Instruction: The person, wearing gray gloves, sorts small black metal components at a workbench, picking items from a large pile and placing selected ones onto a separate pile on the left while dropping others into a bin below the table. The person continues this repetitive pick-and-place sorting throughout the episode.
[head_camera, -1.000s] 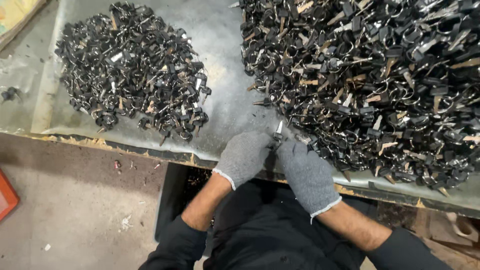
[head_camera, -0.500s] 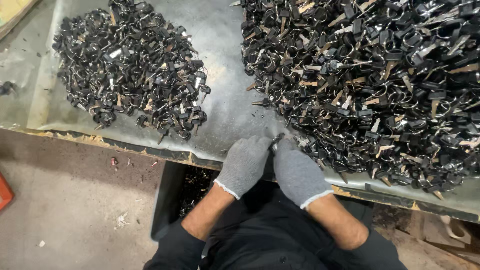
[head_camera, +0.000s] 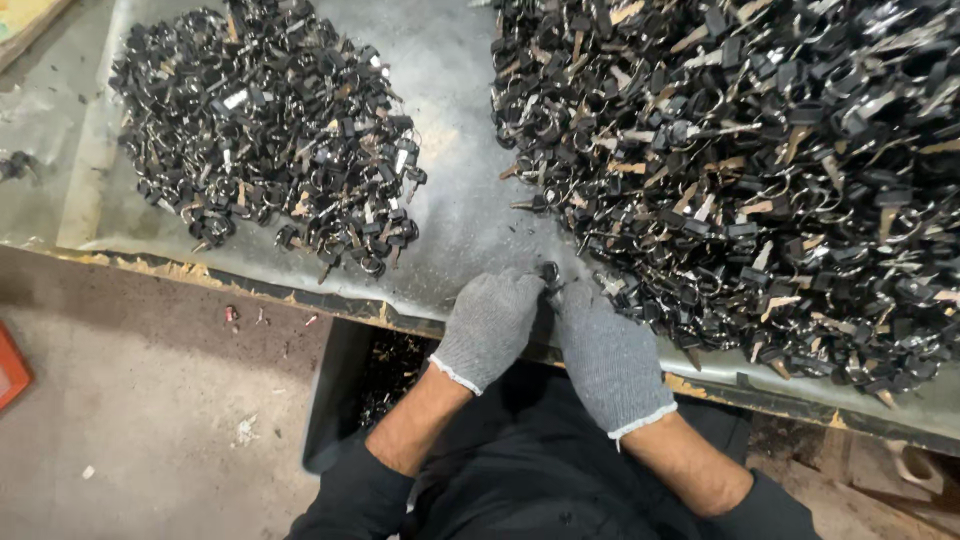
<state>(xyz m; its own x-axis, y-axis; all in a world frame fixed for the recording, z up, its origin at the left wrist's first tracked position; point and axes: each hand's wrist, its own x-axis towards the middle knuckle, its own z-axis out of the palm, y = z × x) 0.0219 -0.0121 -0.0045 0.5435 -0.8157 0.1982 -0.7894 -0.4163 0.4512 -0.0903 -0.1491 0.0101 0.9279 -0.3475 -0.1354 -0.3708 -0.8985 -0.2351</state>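
Note:
Both my hands wear grey knit gloves and meet at the near edge of a metal-topped table (head_camera: 455, 120). My left hand (head_camera: 490, 325) and my right hand (head_camera: 605, 350) pinch one small black key part (head_camera: 548, 272) between their fingertips. To the right spreads a big pile of black keys and rings (head_camera: 760, 150), its edge touching my right hand. A smaller pile of the same black parts (head_camera: 270, 130) lies to the left, apart from my hands.
A dark bin (head_camera: 365, 385) with loose parts stands under the table edge by my left forearm. The concrete floor (head_camera: 130, 420) lies to the left, with a red object (head_camera: 12, 365) at the frame's edge. A worn wooden rim runs along the table front.
My hands have shifted slightly left and closer together over the small part. The piles have not moved.

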